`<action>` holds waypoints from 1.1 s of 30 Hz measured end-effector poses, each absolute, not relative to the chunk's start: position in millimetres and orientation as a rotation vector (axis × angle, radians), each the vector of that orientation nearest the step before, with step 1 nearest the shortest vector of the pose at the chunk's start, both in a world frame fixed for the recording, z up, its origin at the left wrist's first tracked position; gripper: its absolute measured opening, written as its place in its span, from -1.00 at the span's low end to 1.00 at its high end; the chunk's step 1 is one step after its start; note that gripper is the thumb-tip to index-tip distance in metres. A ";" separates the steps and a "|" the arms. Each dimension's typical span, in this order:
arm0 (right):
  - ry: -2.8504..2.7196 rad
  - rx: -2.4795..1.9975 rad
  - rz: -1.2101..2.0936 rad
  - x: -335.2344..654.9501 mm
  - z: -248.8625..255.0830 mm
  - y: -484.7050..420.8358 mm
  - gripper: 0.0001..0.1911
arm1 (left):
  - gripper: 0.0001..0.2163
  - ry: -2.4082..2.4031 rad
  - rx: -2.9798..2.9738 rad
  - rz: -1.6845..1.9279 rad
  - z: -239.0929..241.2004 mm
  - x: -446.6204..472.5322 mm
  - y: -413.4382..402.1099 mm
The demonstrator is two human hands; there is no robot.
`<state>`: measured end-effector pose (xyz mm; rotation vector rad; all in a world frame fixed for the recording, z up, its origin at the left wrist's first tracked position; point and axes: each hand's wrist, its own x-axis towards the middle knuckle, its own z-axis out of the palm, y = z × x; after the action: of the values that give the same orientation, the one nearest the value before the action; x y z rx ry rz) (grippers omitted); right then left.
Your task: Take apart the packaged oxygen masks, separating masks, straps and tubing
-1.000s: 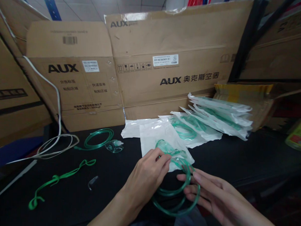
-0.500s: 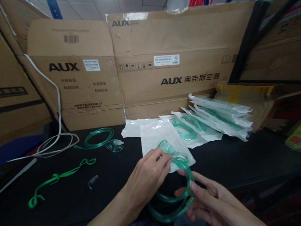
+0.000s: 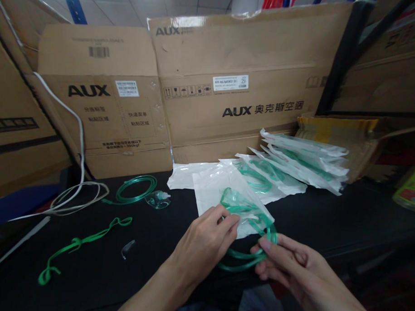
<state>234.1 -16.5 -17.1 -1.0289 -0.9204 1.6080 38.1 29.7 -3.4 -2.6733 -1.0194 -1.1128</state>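
Note:
A coil of green transparent tubing (image 3: pixel 246 255) with a clear mask part (image 3: pixel 238 204) is held between both hands over the black table (image 3: pixel 328 214). My left hand (image 3: pixel 204 246) pinches the tubing near the mask, fingers closed. My right hand (image 3: pixel 285 262) grips the coil's right side, thumb on top. An opened white pouch (image 3: pixel 220 187) lies just behind the hands.
Several sealed pouches (image 3: pixel 302 159) with green tubing lie stacked at the right back. At the left lie another tubing coil with a mask (image 3: pixel 138 194), a green strap (image 3: pixel 78 246), a small clear piece (image 3: pixel 127 249) and a white cable (image 3: pixel 76 196). Cardboard boxes (image 3: pixel 230 83) wall the back.
The coil has been drawn tighter and lifted a little. My right hand went from open fingers under the coil to a closed grip on its right side. The left hand barely moved.

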 end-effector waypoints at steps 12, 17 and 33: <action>-0.858 -0.935 1.601 223.7 -21.0 -10.6 -0.66 | -0.85 -0.958 -2.669 -1.092 -5.0 37.7 28.9; -0.999 -0.930 1.733 217.8 -18.2 -19.9 -0.66 | -0.86 -0.961 -2.657 -1.077 -4.1 37.7 29.1; -0.700 -0.849 1.637 207.6 -13.4 -20.1 -0.67 | -0.84 -0.764 -2.631 -1.132 -4.8 39.5 27.9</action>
<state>207.6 -20.1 -13.4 -0.8489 -0.6996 1.6365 39.5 27.9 -4.8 -2.6310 -0.7643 -1.1318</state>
